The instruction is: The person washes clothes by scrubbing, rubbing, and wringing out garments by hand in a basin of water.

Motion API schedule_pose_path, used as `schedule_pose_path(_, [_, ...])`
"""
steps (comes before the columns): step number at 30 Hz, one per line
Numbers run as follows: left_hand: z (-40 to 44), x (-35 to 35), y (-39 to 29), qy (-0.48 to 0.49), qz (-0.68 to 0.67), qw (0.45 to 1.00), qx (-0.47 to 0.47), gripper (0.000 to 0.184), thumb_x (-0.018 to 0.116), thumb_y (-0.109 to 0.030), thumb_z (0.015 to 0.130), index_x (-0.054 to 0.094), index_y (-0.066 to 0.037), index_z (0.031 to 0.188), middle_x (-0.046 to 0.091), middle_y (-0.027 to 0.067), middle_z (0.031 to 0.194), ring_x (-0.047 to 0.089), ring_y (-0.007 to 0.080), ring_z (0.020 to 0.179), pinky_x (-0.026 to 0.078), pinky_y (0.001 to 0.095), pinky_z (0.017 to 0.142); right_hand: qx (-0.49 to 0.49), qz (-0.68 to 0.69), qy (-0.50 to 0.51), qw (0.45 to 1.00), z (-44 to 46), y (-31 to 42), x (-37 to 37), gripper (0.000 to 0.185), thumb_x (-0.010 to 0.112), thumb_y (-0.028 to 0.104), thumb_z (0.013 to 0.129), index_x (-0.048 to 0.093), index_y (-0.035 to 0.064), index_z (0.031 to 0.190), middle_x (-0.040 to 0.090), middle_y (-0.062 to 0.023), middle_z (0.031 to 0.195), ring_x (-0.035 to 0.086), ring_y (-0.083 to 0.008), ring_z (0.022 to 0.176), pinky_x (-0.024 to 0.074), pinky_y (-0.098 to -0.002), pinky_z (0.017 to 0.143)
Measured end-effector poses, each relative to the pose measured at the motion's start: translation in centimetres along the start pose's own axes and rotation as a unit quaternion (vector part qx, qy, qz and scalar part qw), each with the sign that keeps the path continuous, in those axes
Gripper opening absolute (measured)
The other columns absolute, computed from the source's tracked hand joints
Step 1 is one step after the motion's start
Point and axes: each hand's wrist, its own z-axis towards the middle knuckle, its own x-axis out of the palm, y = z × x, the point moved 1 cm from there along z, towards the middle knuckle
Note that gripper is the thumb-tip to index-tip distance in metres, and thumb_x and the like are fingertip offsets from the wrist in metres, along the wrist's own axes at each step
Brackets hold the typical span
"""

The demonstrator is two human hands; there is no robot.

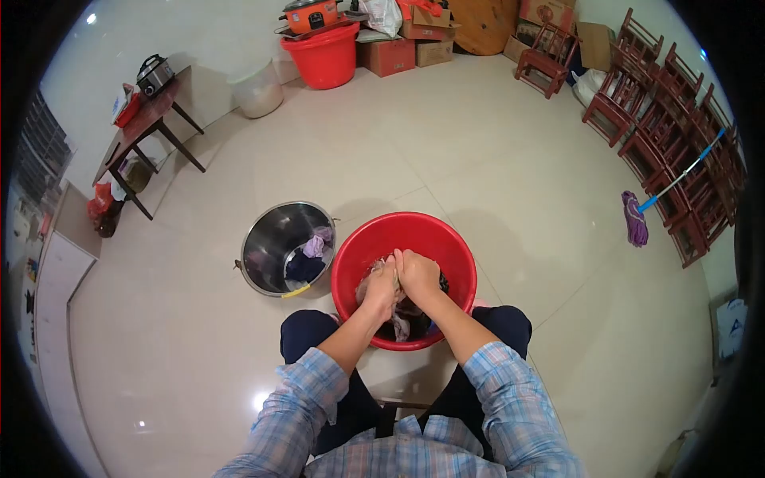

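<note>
A red plastic basin point(351, 263) stands on the floor between my knees, with wet dark and pale clothes point(401, 319) in it. Over its middle, my left hand point(383, 285) and my right hand point(417, 275) are side by side and touching. Both are closed on a light-coloured piece of clothing point(374, 277), which hangs partly down into the basin. Its exact kind is hidden by my fingers. Just left of the basin is a metal bucket point(267, 239) holding a dark garment point(304, 267) and a lilac cloth point(314, 246).
Stacked wooden chairs point(661, 135) line the right wall, with a purple-headed mop point(635, 219) leaning on them. At the back stand a red tub point(325, 60), cardboard boxes point(388, 57) and a whitish bin point(259, 92). A small table point(151, 115) is at the left wall, near a white counter point(60, 267).
</note>
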Motion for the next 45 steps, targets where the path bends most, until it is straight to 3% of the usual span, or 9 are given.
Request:
schedule_pose_path(7, [0.9,-0.3,0.2,0.006,-0.164,0.986,-0.002,0.034,0.038,-0.039,0.093,0.056,-0.01,0.086,0.056,0.0032,0.076,0.055,0.0167,0.071,0.046,0.0301,0.066,-0.084,0.03,0.016,0.996,-1.5,2.1,0.8,0.037,0.039,0.029,0.089,0.057,0.0054,0.067,0.058,-0.0167,0.063,0.058,-0.0335,0.057,0.0446,-0.0441,0.051])
schedule_pose_path(8, [0.6,0.7,0.1,-0.085,-0.143,0.985,-0.041,0.034,0.039,-0.039,0.092,0.056,-0.011,0.083,0.056,0.0043,0.073,0.053,0.015,0.065,0.044,0.0295,0.058,-0.035,0.004,0.044,0.998,-0.6,1.8,0.7,0.036,0.039,0.029,0.089,0.057,0.0053,0.068,0.058,-0.0164,0.064,0.058,-0.0337,0.058,0.0449,-0.0437,0.052])
schedule_pose_path(13, [-1.0,1.0,-3.1,-0.001,-0.043,0.999,-0.031,0.038,0.037,-0.044,0.092,0.054,-0.012,0.078,0.045,-0.0003,0.056,0.038,0.0098,0.045,0.026,0.0227,0.043,0.066,0.122,0.073,0.988,1.9,-0.8,1.2,0.041,0.041,0.034,0.088,0.058,0.0023,0.067,0.059,-0.0226,0.067,0.06,-0.0328,0.062,0.0456,-0.0442,0.058])
schedule_pose_path(15, [-1.2,0.6,-4.4,0.026,-0.029,0.999,-0.037,0.04,0.037,-0.046,0.091,0.054,-0.012,0.082,0.043,-0.0014,0.057,0.037,0.0096,0.046,0.027,0.0222,0.044,0.265,0.499,0.19,0.803,2.7,-1.2,0.2,0.043,0.042,0.036,0.091,0.054,0.0045,0.064,0.053,-0.0063,0.054,0.048,-0.0144,0.046,0.0382,-0.0272,0.046])
schedule_pose_path(17, [-0.8,-0.7,-5.1,0.026,-0.028,0.998,-0.045,0.042,0.037,-0.049,0.09,0.055,-0.011,0.089,0.049,0.0004,0.064,0.042,0.0089,0.05,0.031,0.0214,0.046,0.274,0.514,0.202,0.787,3.4,-2.1,-0.7,0.042,0.043,0.037,0.091,0.053,0.0051,0.065,0.05,-0.0008,0.054,0.043,-0.0101,0.045,0.035,-0.024,0.044])
schedule_pose_path(24, [-0.3,-2.0,-5.6,0.221,0.106,0.969,-0.035,0.03,0.051,-0.031,0.088,0.059,-0.002,0.085,0.059,0.0031,0.076,0.054,0.0096,0.069,0.044,0.0223,0.064,0.248,0.457,0.237,0.82,4.7,-2.7,-4.0,0.037,0.051,0.037,0.088,0.055,0.0058,0.069,0.053,0.0001,0.061,0.047,-0.0082,0.054,0.037,-0.0234,0.046])
schedule_pose_path(33, [0.3,-1.8,-6.6,0.08,-0.042,0.996,0.01,0.023,0.055,-0.015,0.086,0.053,-0.003,0.105,0.059,0.0043,0.084,0.055,0.0108,0.072,0.045,0.0229,0.067,0.08,0.408,0.33,0.847,3.9,-5.8,-3.8,0.008,0.059,0.012,0.08,0.054,0.0065,0.08,0.053,0.0029,0.07,0.048,-0.0061,0.063,0.0395,-0.0212,0.056])
schedule_pose_path(41, [0.0,-1.1,-6.0,0.149,0.163,0.968,0.123,0.029,0.056,0.0,0.077,0.052,-0.006,0.105,0.055,0.0007,0.089,0.05,0.0105,0.079,0.04,0.0238,0.072,0.136,0.465,0.262,0.834,4.0,-6.0,-3.8,0.004,0.052,0.007,0.081,0.053,0.0032,0.082,0.052,0.0013,0.074,0.047,-0.0081,0.069,0.0388,-0.0226,0.063])
schedule_pose_path(45, [1.1,-2.4,-5.1,0.04,0.478,0.826,0.295,0.021,0.05,-0.001,0.078,0.06,-0.002,0.096,0.056,0.0106,0.094,0.057,0.0179,0.081,0.045,0.0265,0.07,0.165,0.577,0.227,0.767,4.0,-6.1,-3.8,0.004,0.053,0.009,0.081,0.053,0.0052,0.08,0.053,0.0003,0.074,0.048,-0.0101,0.069,0.039,-0.0231,0.064])
